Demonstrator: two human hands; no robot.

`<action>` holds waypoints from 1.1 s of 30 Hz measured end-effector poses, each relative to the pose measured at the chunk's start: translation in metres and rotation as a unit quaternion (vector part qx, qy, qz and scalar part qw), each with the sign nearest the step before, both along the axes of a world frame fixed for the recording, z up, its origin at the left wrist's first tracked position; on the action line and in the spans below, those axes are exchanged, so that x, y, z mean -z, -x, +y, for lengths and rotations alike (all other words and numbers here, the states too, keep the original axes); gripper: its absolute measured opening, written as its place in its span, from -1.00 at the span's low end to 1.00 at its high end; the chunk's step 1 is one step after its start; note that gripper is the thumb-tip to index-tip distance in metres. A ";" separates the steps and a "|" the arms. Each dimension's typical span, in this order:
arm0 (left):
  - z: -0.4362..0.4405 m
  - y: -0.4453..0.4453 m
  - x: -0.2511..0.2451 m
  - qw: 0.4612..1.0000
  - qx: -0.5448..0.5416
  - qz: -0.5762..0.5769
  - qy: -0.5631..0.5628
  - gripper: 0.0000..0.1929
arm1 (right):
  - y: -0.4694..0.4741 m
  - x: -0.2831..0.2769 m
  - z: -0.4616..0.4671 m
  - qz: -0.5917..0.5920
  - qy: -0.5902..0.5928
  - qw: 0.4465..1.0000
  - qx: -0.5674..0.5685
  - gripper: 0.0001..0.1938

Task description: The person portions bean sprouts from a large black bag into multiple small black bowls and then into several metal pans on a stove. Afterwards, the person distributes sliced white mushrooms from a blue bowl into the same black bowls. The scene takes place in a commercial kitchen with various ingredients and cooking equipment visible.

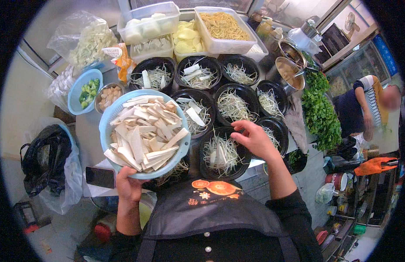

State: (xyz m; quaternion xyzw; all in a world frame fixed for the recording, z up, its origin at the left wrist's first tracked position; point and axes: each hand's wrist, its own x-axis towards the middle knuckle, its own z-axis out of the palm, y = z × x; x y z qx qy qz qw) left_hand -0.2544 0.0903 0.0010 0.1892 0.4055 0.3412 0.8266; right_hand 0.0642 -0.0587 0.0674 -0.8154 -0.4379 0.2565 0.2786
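Note:
My left hand (128, 183) grips the near rim of a light blue plastic colander (104, 131). It is heaped with pale, flat slices (146, 134) that look like king oyster mushroom. My right hand (255, 139) hovers at the right rim of the nearest full black bowl (245, 162), fingers apart and nothing visible in them. Bean sprouts (219, 160) with some pale slices fill that bowl. Behind it stand several more black bowls (219, 103) of bean sprouts. White slices (195, 117) top some of them. The colander partly covers another bowl (176, 177) below it.
Plastic tubs hold noodles (222, 26), potato slices (188, 37) and white pieces (150, 26). Left are a broccoli basket (74, 98), a steel bowl (99, 106), a phone (100, 177) and a bagged bin (71, 170). Leafy greens (320, 111) and a person (350, 98) are right.

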 end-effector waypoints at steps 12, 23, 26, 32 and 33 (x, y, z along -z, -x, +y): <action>-0.024 -0.016 0.003 0.992 0.119 -0.004 0.029 -0.41 | 0.052 -0.031 0.023 -0.030 -0.136 0.985 -0.100 -0.87; -0.042 -0.044 -0.005 0.981 0.182 -0.062 0.005 -0.42 | 0.091 -0.025 0.061 -0.178 -0.126 0.926 -0.309 -0.70; -0.042 -0.044 -0.008 0.980 0.194 -0.044 0.010 -0.42 | 0.084 -0.031 0.062 -0.207 -0.109 0.915 -0.328 -0.75; -0.042 -0.043 -0.003 0.977 0.200 -0.063 0.045 -0.43 | 0.075 -0.031 0.062 -0.206 -0.107 0.914 -0.334 -0.81; -0.041 -0.043 -0.003 0.976 0.193 -0.073 0.065 -0.44 | 0.072 -0.031 0.062 -0.202 -0.117 0.913 -0.335 -0.81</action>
